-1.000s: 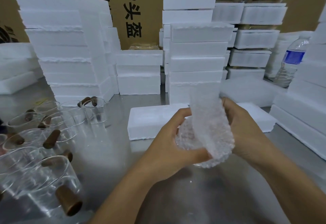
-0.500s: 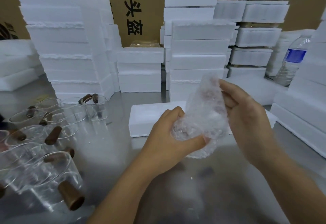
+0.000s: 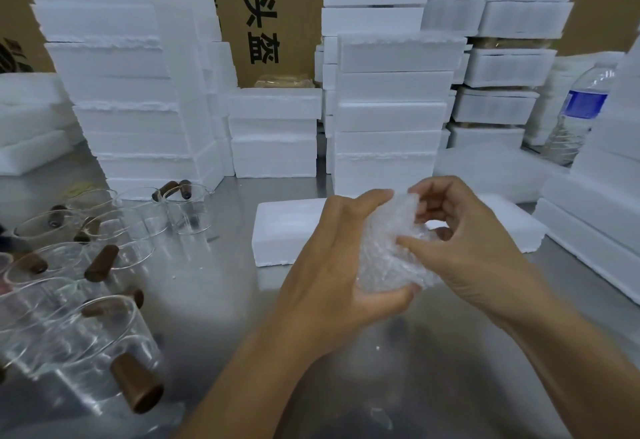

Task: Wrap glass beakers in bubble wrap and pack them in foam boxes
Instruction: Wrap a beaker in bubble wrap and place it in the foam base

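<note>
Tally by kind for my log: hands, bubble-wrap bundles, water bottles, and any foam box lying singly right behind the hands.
Hands: 2, left hand and right hand
Bubble-wrap bundle: 1
Water bottle: 1
Foam box: 1
Total: 5

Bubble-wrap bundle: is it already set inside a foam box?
No, the left hand and right hand hold the bubble-wrap bundle above the metal table.
</note>
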Demonstrator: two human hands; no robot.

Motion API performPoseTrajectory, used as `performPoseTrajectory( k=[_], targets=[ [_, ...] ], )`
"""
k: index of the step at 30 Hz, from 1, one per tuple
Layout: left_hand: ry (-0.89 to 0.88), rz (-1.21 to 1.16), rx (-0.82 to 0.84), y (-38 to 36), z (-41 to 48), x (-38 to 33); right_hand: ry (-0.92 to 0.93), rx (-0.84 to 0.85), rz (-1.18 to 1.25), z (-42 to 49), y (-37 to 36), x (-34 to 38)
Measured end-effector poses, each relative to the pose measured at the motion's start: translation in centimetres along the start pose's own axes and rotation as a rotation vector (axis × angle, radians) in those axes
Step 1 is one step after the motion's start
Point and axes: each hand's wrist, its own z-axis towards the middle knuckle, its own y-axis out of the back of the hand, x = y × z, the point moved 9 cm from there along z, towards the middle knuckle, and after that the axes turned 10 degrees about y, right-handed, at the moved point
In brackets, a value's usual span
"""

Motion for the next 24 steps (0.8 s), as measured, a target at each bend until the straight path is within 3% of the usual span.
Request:
performPoseTrajectory(
  k=[4, 7, 12, 14, 16, 20, 24],
  targets=[
    [-0.106, 0.163, -0.004, -0.4, -0.2, -0.7, -0.074, 0.147, -0.072, -0.3, -1.3, -1.4],
    [-0.064, 0.102, -0.066, 0.1, -0.1, -0.4, -0.01, 0.177, -0.02, -0.1, -1.4, -0.7],
    [0.073, -0.056, -0.247, 2.3, 0.2, 0.9, 0.041, -0.021, 0.117, 0.3, 0.5, -0.5],
    [0.11, -0.151, -0.291, 2.9, 0.2, 1.3, -0.037, -0.105, 0.111, 0.3, 1.0, -1.5],
    [0.141, -0.254, -0.297, 3.0, 0.2, 1.6, -0.135, -0.074, 0.162, 0.3, 0.3, -2.6],
    [0.184, -0.331, -0.235, 2.4, 0.4, 2.1, -0.219, -0.019, 0.334, 0.1, -1.1, -3.3],
    [0.229, -0.202, 0.0, 0.2, 0.4, 2.7, -0.309, -0.032, 0.45, 0.0, -1.0, -4.7]
  ],
)
